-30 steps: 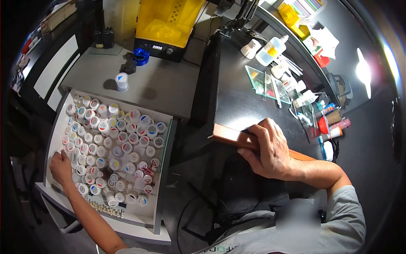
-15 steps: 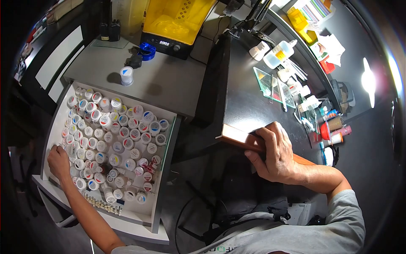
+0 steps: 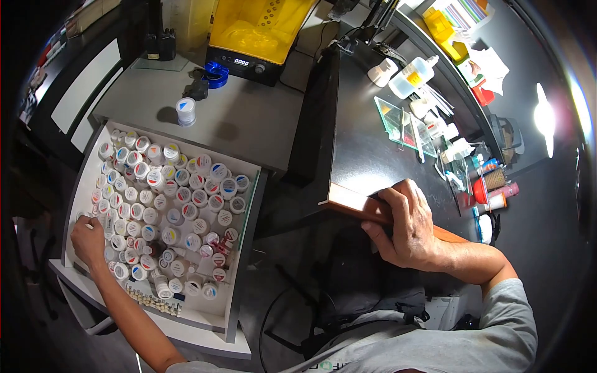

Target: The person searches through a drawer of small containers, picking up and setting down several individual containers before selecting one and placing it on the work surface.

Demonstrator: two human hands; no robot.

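At the near-left side of an open drawer [image 3: 214, 317], my left hand [image 3: 88, 241] is closed, with a small whitish bit showing at its fingertips; what it is I cannot make out. Right beside it stand rows of small round white jars [image 3: 150, 216] with printed lids, marked in red, blue and yellow. My right hand [image 3: 407, 227] is wrapped over the brown wooden edge strip [image 3: 351, 202] along the front of the black workbench [image 3: 360, 143], thumb below and fingers on top.
One lidded jar [image 3: 186, 112] stands on the grey cabinet top [image 3: 249, 127], near a blue ring-shaped item [image 3: 216, 74] and a yellow-hooded machine [image 3: 255, 31]. On the workbench are a glass plate [image 3: 392, 121], a squeeze bottle [image 3: 412, 78] and several small containers. Small tooth-like pieces [image 3: 152, 301] line the drawer front.
My left hand has lifted slightly, and a whitish bit now shows at its fingertips. My right hand stays on the wooden edge. The view has shifted very slightly.
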